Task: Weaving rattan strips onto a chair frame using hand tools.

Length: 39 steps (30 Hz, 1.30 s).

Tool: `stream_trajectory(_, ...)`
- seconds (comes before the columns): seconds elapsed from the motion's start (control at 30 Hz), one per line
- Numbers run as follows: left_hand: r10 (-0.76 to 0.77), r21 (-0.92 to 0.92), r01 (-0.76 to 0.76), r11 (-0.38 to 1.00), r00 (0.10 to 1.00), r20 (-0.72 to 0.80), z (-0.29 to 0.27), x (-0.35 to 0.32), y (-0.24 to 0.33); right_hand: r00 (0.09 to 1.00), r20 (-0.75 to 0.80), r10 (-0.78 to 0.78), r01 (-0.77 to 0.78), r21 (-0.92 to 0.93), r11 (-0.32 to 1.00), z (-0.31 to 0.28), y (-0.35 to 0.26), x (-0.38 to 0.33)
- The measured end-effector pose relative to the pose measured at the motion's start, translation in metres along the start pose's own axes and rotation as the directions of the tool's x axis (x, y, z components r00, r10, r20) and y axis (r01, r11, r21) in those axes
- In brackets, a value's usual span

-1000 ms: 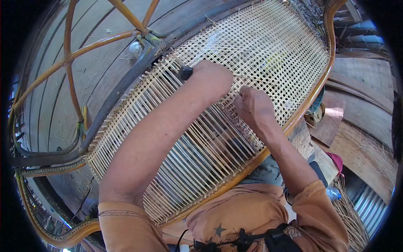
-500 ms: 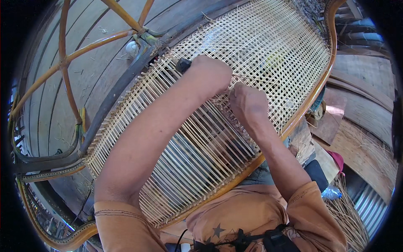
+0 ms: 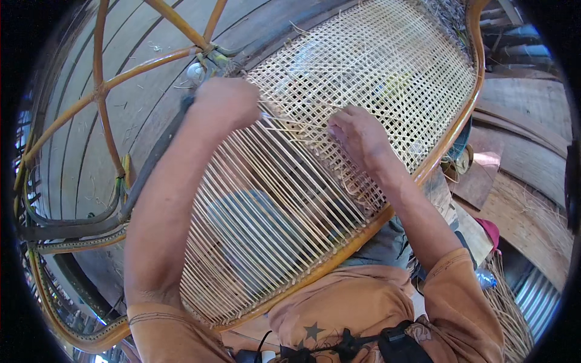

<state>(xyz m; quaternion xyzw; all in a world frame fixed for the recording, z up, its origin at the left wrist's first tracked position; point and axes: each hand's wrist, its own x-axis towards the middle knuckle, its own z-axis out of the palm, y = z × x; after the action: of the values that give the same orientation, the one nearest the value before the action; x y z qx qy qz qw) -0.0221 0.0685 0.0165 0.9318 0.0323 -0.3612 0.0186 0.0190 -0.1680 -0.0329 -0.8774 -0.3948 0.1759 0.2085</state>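
Since half a second ago, the left hand (image 3: 226, 104) has been swinging out from the middle of the panel and is now hanging over its far edge, left of the top centre, slightly blurred by motion. The right hand (image 3: 363, 132) is staying near the centre of the frame, with only a small shift, so the two hands are now standing well apart where they were nearly meeting before. More of the open strands (image 3: 266, 206) is showing between the forearms.

The left arm is rising steeply from the lower left, its elbow bending low and its forearm leaning slightly rightward. The left fingers are curling closed into a fist, and a dark-ended tool (image 3: 188, 101) is poking out at the fist's left side. The right forearm is slanting up and leftward from the lower right, the wrist bending and the back of the hand facing up. The right fingers are bending inward just over the weave; whether they are pinching a strand I cannot tell.

The cane panel (image 3: 369, 66) is stretching from the upper right to the lower centre, its upper right part showing close lattice and its lower left part showing parallel strands. A glossy wooden rim (image 3: 449, 145) is curving along its right and lower sides.
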Motion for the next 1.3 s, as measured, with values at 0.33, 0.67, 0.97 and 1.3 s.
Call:
stream_trajectory(0.33, 0.044, -0.821, -0.55, 0.154, 0.834, -0.551, 0.006, -0.048, 0.11, 0.953, 0.088, 0.291, -0.212, 0.88, 0.426, -0.038, -0.033, -0.078)
stream_trajectory(0.67, 0.074, -0.15, -0.139, 0.979, 0.926, -0.37, 0.036, 0.003, 0.07, 0.806, 0.374, 0.458, -0.499, 0.846, 0.188, -0.045, -0.004, -0.141)
stream_trajectory(0.97, 0.136, -0.347, -0.309, 0.886, 0.887, -0.442, 0.055, 0.022, 0.062, 0.779, 0.347, 0.522, -0.483, 0.863, 0.148, -0.041, 0.0, -0.138)
stream_trajectory(1.3, 0.171, -0.427, -0.368, 0.826, 0.885, -0.433, 0.058, 0.026, 0.058, 0.759, 0.403, 0.511, -0.484, 0.875, 0.028, -0.044, 0.007, -0.136)
